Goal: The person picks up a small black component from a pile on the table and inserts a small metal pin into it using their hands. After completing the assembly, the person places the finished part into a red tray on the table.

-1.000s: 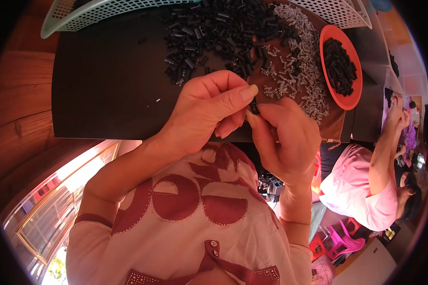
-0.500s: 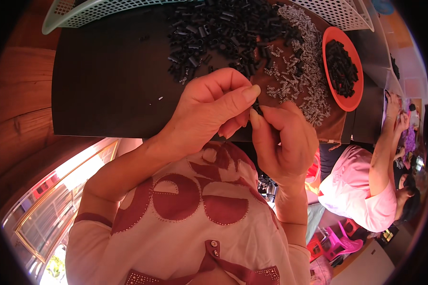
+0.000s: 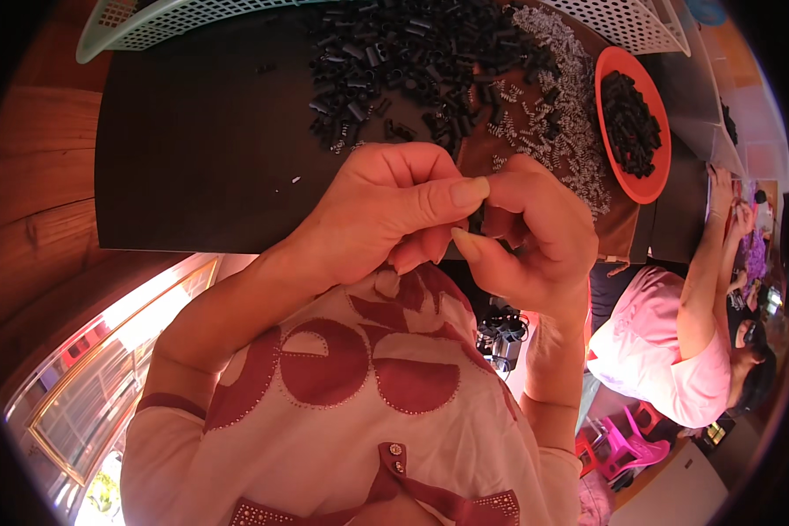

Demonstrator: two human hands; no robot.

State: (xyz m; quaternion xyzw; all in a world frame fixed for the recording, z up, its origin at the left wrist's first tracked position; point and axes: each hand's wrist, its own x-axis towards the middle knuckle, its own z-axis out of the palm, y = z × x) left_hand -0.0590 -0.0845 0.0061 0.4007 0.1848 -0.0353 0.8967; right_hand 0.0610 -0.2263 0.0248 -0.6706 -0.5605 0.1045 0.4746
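Observation:
My left hand [image 3: 394,197] is closed in a pinch in front of my chest, at the table's near edge. My right hand [image 3: 539,232] meets it from the right, its index fingertip against the left thumb tip and its fingers curled. The right thumb sits lower, a little apart from the index finger. Whatever is between the fingertips is hidden. Just beyond the hands lies a heap of short black tubes [image 3: 373,57]. To its right spreads a pile of small metal coil springs [image 3: 570,96], some scattered toward the tubes.
An orange-red dish [image 3: 662,167] of black pieces [image 3: 631,123] stands right of the springs. A pale green basket [image 3: 149,31] and a white perforated basket [image 3: 644,26] stand at the far edge of the dark table [image 3: 193,175]. At the right, another person [image 3: 662,351] in pink works.
My right hand has shifted slightly up and its thumb has moved down, away from the index finger. The small black piece seen between the fingertips before is now hidden. My left hand stays nearly in place.

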